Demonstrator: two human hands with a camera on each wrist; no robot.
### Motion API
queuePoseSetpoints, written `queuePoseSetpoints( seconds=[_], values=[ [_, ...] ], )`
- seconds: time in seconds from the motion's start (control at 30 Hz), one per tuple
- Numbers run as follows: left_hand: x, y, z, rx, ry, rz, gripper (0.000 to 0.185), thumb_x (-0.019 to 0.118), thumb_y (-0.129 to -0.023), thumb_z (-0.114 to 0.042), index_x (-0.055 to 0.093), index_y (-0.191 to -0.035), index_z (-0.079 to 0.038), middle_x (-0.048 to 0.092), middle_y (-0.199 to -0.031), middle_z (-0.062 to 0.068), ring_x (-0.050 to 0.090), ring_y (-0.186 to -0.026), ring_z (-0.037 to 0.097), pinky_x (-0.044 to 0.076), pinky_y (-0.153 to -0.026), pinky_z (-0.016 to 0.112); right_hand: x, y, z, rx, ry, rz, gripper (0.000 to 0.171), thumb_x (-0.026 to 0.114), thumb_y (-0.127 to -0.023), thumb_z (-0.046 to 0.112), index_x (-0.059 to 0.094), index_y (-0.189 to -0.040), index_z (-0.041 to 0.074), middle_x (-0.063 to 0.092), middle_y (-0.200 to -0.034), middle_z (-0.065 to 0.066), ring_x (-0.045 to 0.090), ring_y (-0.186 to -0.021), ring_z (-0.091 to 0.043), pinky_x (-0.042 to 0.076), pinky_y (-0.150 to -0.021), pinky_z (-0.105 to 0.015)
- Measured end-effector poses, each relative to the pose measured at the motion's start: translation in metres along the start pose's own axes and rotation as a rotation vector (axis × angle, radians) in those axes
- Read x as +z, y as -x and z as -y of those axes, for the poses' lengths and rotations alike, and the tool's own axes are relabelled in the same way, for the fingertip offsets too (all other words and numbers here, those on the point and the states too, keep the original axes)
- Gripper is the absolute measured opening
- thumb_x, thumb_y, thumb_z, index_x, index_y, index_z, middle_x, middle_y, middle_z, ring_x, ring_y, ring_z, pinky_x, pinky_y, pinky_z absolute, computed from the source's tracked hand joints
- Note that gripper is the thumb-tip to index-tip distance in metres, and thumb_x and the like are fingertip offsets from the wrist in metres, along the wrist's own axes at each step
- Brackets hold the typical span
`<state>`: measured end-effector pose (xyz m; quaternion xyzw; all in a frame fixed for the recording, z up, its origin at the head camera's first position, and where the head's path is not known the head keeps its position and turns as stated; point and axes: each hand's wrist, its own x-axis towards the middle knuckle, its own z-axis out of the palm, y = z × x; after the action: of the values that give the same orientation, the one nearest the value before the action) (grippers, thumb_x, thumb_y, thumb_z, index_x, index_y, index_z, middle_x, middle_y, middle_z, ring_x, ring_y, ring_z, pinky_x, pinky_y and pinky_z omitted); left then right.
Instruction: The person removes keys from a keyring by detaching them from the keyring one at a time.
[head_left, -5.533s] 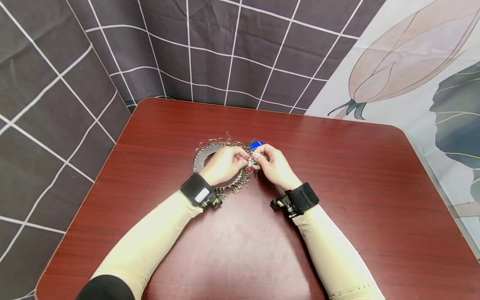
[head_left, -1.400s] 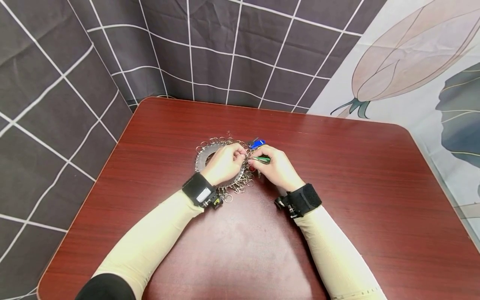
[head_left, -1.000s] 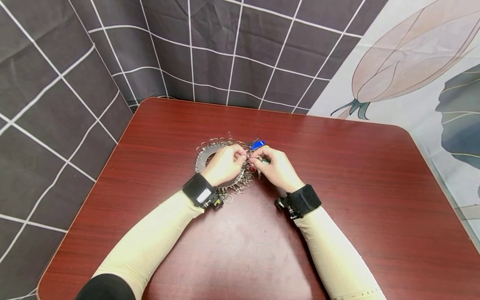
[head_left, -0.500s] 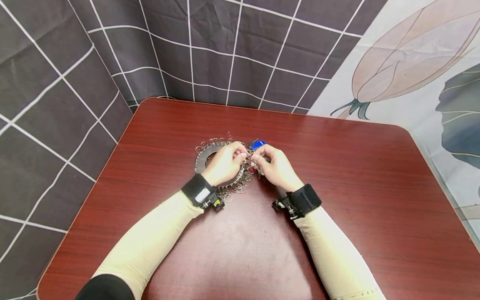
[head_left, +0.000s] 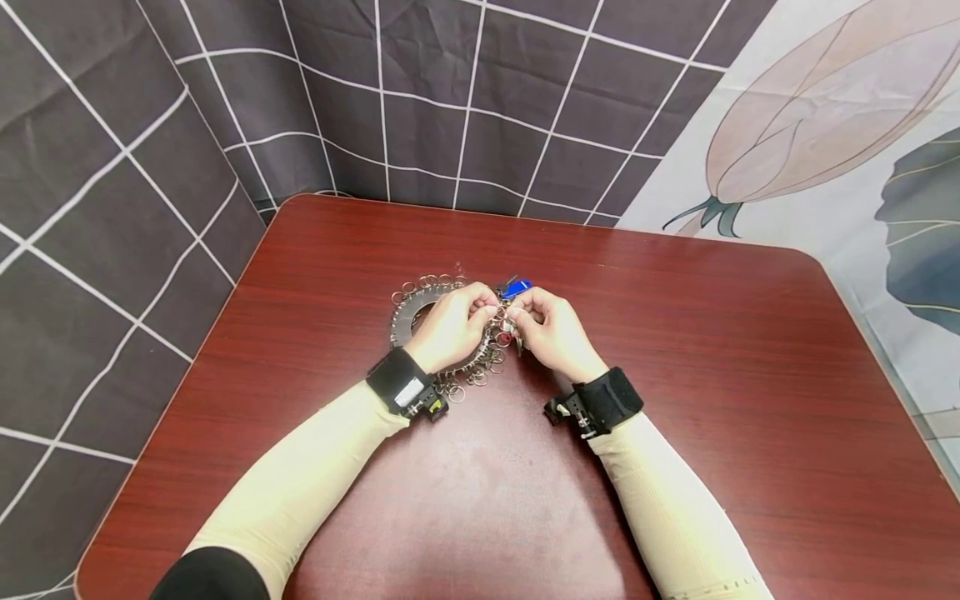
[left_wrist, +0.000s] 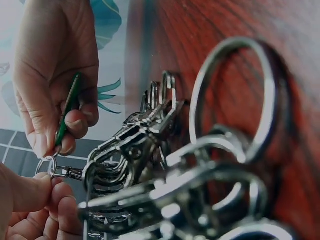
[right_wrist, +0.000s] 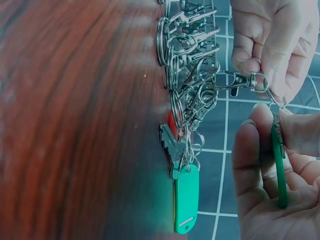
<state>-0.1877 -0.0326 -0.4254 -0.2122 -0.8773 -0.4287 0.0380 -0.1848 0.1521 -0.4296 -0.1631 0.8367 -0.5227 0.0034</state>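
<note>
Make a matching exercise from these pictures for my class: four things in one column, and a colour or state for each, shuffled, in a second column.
Things:
1. green key tag
2. small split ring
3. blue key tag
4. table

States:
A. pinched by the left hand
B. dark red wood grain
C. gripped in the right hand
D. lies on the table beyond both hands

Pairs: 1-C, 2-A, 3-D, 4-B
</note>
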Motion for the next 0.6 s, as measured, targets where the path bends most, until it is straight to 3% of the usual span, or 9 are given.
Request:
queuePoseSetpoints(
  seconds=[0.27, 0.37, 0.6],
  values=[
    [0.001, -0.001, 0.001, 0.017, 0.023, 0.011, 0.006, 0.059, -0.096, -0.011, 0.064, -0.098, -0.008, 0.065, -0.087, 0.001, 0.06, -0.081, 0.015, 0.049, -0.073, 0.03, -0.003, 0.005, 0.025, 0.035, -0.038, 0.011, 0.007, 0.056, -0.093, -0.003, 0.059, -0.092, -0.01, 0.058, -0.076, -0.031, 0.047, -0.05, -0.012, 0.037, -0.045, -0.02],
    [0.002, -0.001, 0.003, 0.007, 0.023, 0.023, 0.006, 0.06, -0.096, -0.011, 0.064, -0.097, -0.009, 0.064, -0.087, 0.0, 0.06, -0.081, 0.013, 0.048, -0.073, 0.029, -0.004, 0.007, 0.036, 0.038, -0.029, 0.02, 0.008, 0.056, -0.093, -0.003, 0.059, -0.091, -0.01, 0.058, -0.077, -0.031, 0.048, -0.051, -0.013, 0.038, -0.046, -0.019],
    [0.001, 0.0, 0.002, 0.008, -0.017, 0.061, 0.009, 0.058, -0.097, -0.014, 0.064, -0.1, -0.008, 0.065, -0.088, 0.001, 0.059, -0.079, 0.015, 0.048, -0.072, 0.031, -0.004, 0.007, 0.037, 0.053, -0.053, 0.002, 0.007, 0.055, -0.094, -0.004, 0.058, -0.092, -0.01, 0.058, -0.076, -0.029, 0.052, -0.054, -0.018, 0.04, -0.048, -0.019]
  ],
)
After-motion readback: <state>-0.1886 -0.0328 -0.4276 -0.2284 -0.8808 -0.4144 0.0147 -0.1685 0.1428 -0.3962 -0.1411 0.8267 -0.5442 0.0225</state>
